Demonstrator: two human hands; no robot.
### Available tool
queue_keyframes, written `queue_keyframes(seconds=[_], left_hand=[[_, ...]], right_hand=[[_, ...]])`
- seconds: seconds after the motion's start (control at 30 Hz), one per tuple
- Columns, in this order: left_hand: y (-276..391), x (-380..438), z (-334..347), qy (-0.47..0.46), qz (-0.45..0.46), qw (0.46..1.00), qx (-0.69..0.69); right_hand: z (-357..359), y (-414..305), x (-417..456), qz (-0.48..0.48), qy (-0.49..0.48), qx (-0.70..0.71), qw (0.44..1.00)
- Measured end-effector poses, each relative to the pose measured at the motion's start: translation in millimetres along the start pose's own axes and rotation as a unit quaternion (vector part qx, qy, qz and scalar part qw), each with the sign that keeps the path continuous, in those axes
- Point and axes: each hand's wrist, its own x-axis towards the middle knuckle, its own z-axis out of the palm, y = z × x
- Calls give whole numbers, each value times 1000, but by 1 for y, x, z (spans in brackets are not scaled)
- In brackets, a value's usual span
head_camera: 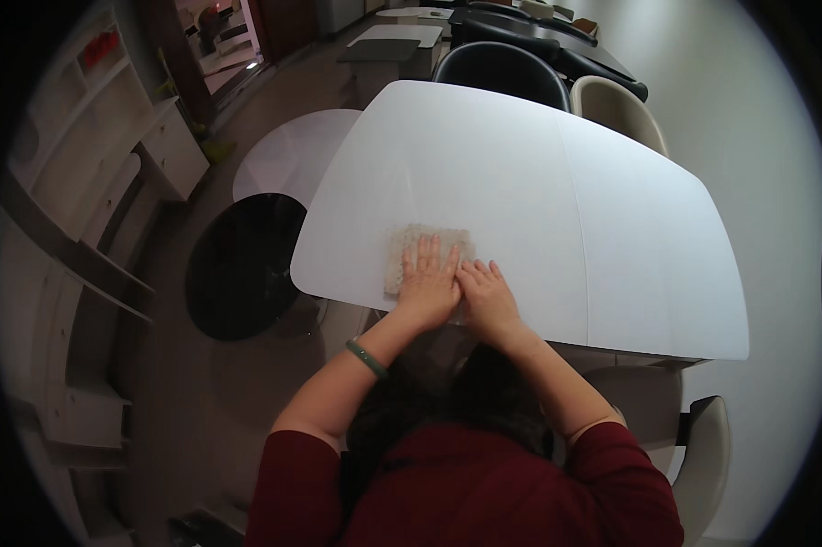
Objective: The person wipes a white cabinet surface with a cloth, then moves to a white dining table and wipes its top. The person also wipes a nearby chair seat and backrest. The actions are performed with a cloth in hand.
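Note:
A beige textured cloth [401, 263] lies flat near the front left edge of the white tabletop [486, 171]. My left hand [430, 284] presses down on it, palm down with the fingers spread. A green bangle [367, 358] circles the left wrist. Beside it, my right hand [487, 297] rests palm down at the cloth's right edge, its fingertips close to the left hand's forefinger. Whether the right hand touches the cloth or only the tabletop, I cannot tell. The cloth's lower part is hidden under the left hand.
Left of the table stand a round black glossy tabletop [247, 267] and a round white one [288, 154]. A black chair [503, 72] and a beige chair [619, 113] are behind the table. White cabinets [172, 150] line the left side; a pale wall [746, 150] is at right.

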Motion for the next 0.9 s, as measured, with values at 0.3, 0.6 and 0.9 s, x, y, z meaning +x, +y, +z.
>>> queue_keyframes(seconds=[0.3,0.6,0.9], left_hand=[[5,41,30,18,-11,983,-181],[-24,35,-13,53,-129,615,-776],[-39,35,-41,38,-111,723,-681]], right_hand=[[-32,18,23,77,5,126,989],[26,16,51,-11,-34,7,999],[21,15,70,20,-109,-44,993]])
